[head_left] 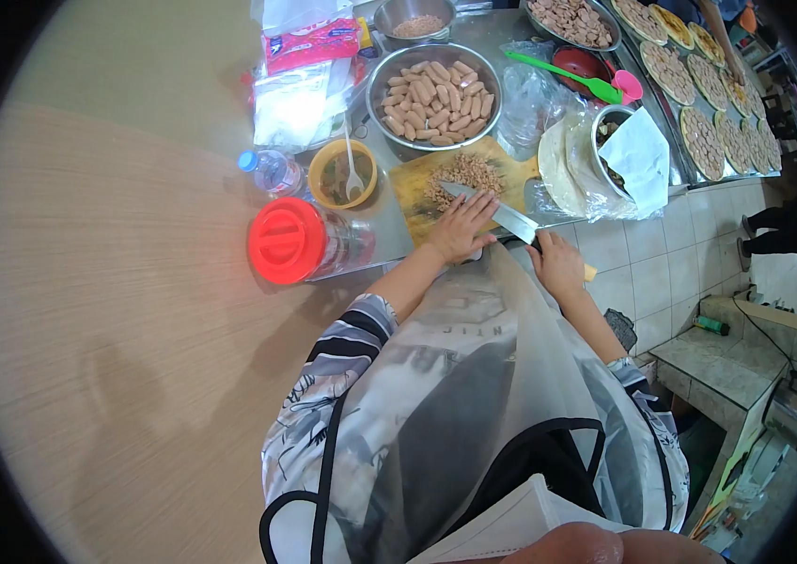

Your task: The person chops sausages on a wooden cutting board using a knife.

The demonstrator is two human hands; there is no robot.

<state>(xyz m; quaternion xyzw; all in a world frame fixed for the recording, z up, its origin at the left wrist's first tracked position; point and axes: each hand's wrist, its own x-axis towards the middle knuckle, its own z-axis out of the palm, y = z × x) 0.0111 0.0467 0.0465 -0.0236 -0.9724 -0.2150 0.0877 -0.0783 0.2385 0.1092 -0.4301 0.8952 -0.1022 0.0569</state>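
Observation:
A large knife (514, 223) lies slantwise over the near part of a yellow cutting board (409, 191), its tip at a heap of chopped sausage (467, 177). My right hand (558, 262) is closed round the knife's handle at the board's right edge. My left hand (462, 227) rests with fingers extended on the back of the blade near the heap. Beyond the board stands a steel bowl (375, 89) full of short sausages (436, 101).
A yellow bowl (315, 176) with a spoon, a bottle (278, 174) and a red-lidded jar (288, 241) stand left. To the right are flatbreads (555, 169), a pot (598, 134) and a green spatula (602, 89). Topped pizzas (702, 141) and another person (774, 226) are at far right.

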